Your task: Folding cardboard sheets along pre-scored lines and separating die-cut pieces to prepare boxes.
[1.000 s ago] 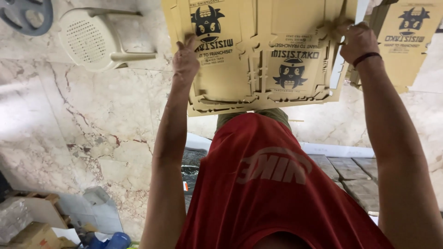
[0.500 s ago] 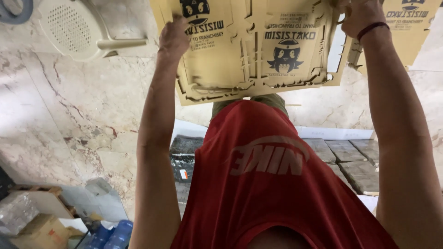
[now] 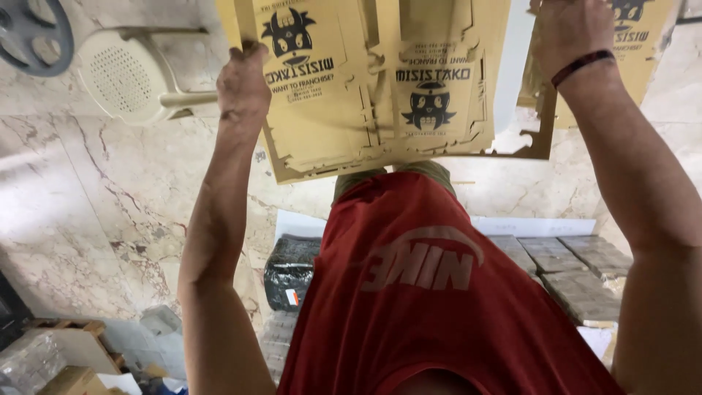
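**Die-cut cardboard sheet held up at both edges**

A flat, die-cut cardboard sheet [image 3: 380, 88] with printed panels is held across the upper centre of the frame. Its left edge is pinched by the left hand [image 3: 243, 80], fingers curled over the rim; its right edge is gripped by the right hand [image 3: 570, 33], closed on the card, a dark wristband [image 3: 581, 64] below it. Compared with half a second ago, the sheet is seen slightly lower and more to the right, with both grips unchanged. A cream plastic chair [image 3: 128, 73] is seen at upper left on the marble floor [image 3: 95, 212], and a black wrapped bundle [image 3: 291, 267] at lower centre.
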